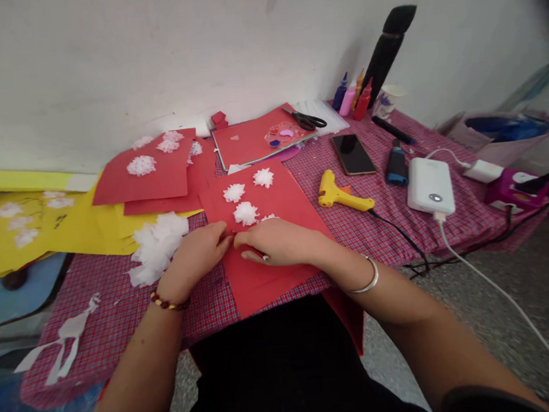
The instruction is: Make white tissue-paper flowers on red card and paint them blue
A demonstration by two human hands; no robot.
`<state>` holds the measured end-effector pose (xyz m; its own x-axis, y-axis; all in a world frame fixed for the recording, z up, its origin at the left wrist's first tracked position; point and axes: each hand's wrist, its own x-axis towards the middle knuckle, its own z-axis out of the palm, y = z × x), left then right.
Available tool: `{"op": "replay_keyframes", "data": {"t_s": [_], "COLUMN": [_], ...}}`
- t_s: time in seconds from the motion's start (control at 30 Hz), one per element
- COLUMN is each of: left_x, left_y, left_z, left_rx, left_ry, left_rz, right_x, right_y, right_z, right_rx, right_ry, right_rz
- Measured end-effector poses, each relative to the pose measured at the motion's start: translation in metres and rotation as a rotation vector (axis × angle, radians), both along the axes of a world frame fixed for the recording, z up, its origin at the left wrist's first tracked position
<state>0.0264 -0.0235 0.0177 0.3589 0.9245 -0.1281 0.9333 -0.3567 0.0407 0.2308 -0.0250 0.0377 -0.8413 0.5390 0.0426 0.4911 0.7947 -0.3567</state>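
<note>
A red paper sheet (277, 283) lies before me, with white ruffled paper flowers (246, 213) on its upper half. My left hand (201, 250) is at the sheet's left edge, its fingers closed and pointing at the right hand. Over the middle of the sheet, my right hand (278, 241) has its fingers curled in, partly covering one flower. The fingertips of both hands nearly meet, and whatever is between them is too small or hidden to name. Beside my left wrist is a pile of white crumpled paper pieces (157, 246).
To the right lie a yellow hot glue gun (341, 196), a phone (354, 154) and a white power bank (429, 186) with cables. Black-handled scissors (309, 120) rest at the back. More red sheets with flowers (156, 185) and yellow paper (82, 224) lie left.
</note>
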Motion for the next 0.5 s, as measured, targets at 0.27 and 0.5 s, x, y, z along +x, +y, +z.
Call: {"op": "replay_keyframes", "data": {"t_s": [0.27,0.5], "left_x": [0.0002,-0.0003], "left_y": [0.0001,0.0012], "left_z": [-0.0007,0.0004], "left_rx": [-0.01,-0.018], "left_ry": [0.0,0.003], "left_rz": [0.002,0.001], "right_x": [0.0006,0.0005], "right_y": [-0.0012,-0.0027], "right_z": [0.0001,0.0], "right_rx": [0.013,0.03], "right_ry": [0.002,0.003], "right_rz": [0.003,0.002]}}
